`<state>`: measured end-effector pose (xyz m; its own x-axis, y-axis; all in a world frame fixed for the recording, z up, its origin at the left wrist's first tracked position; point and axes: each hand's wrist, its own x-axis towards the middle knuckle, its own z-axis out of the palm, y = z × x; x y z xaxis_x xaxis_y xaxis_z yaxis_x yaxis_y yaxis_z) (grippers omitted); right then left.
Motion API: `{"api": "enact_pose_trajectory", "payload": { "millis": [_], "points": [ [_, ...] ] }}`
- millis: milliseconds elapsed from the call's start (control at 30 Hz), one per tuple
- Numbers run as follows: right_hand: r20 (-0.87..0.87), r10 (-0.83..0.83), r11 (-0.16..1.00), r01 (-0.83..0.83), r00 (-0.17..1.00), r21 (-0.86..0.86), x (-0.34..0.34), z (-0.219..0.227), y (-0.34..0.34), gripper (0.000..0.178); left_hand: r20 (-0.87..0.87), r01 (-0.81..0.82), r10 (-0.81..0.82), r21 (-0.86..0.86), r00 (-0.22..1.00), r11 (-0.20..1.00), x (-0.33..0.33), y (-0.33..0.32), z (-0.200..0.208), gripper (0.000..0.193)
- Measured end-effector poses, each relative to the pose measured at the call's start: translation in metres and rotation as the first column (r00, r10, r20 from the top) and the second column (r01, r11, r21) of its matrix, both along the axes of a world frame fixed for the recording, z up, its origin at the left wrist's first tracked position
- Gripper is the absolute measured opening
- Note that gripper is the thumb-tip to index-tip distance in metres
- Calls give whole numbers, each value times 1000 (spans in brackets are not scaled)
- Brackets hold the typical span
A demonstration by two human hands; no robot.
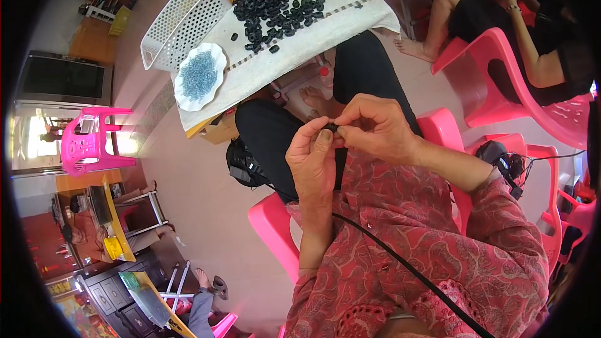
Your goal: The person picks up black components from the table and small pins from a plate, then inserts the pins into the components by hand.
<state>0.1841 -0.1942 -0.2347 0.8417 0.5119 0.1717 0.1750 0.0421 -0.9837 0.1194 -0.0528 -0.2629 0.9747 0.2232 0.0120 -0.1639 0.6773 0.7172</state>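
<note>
Above my lap, the fingertips of both hands meet around a small black piece [330, 127], mostly hidden by them. My left hand [311, 159] pinches it from the left, thumb pressed against it. From the right, my right hand [383, 130] grips the same piece between thumb and forefinger. On the cloth-covered table [282, 66] ahead lies a heap of small black plastic pieces [275, 9]. A white scalloped dish [220, 66] at the table's near left corner holds many small, shiny blue-grey bits [198, 77], too fine to make out singly.
A white perforated basket [178, 25] stands beside the dish. Pink plastic chairs [494, 56] are at my right, and another pink chair [94, 141] stands far left. A black cable [400, 263] runs across my patterned top. Another person [538, 56] sits at the right.
</note>
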Motion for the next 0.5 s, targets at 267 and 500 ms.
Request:
{"api": "enact_pose_trajectory", "payload": {
  "millis": [267,500],
  "points": [
    [44,-88,996,86,995,26,0,-6,2,10,-26,33,-35,-62,999,998,0,-1,-2,23],
    [62,-106,993,109,992,-50,-1,0,2,11,-3,28,-28,-57,1000,998,1,-3,-2,23]
  ]
}}
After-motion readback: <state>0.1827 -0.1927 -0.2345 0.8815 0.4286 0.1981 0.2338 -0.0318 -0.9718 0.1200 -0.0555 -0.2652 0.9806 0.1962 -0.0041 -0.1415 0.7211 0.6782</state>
